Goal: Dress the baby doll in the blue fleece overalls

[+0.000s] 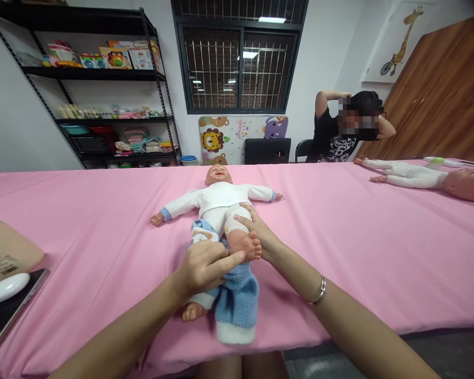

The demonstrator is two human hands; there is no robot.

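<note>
A baby doll (221, 196) in a white top lies on its back, head away from me. Fluffy blue trousers (239, 297) with white cuffs cover its leg on the left; their other leg lies loose toward the table's front edge. My left hand (205, 263) is closed on the trousers' fabric, its index finger stretched out to the doll's bare raised foot (247, 245). Around the side of that raised leg, my right hand (258, 229) holds it, thumb and fingers on the white legging. The doll's other foot (193, 311) pokes out of a cuff.
A pink cloth (339, 252) covers the table. At left are a beige bottle (8, 250), a phone (16, 305) and a white oval object (7, 288). Another doll (418, 175) lies at far right. Behind the table are a seated person (332, 131) and a shelf (102, 73).
</note>
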